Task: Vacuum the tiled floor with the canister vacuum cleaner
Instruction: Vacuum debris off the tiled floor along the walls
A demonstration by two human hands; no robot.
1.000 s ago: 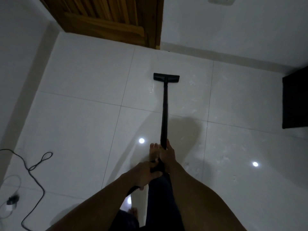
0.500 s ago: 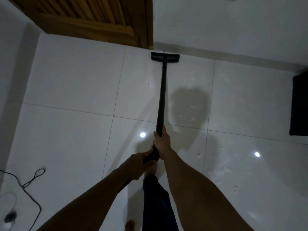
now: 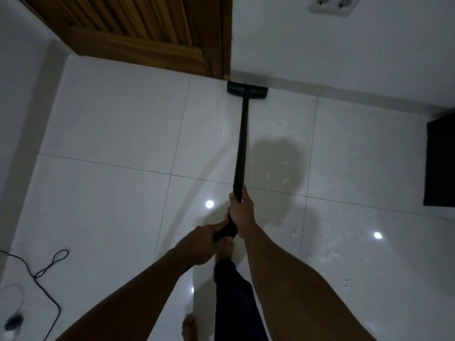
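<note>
left hand (image 3: 202, 242), right hand (image 3: 242, 215), one wand (image 3: 242, 139)

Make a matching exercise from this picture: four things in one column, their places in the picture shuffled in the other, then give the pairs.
Things
1. vacuum nozzle
2. black cable
3. wall socket
4. wooden door

Places
A. top left
B. top right
C. upper centre
D. lower left, lying looped

Pairs: 1-C; 2-D; 3-B; 4-A
</note>
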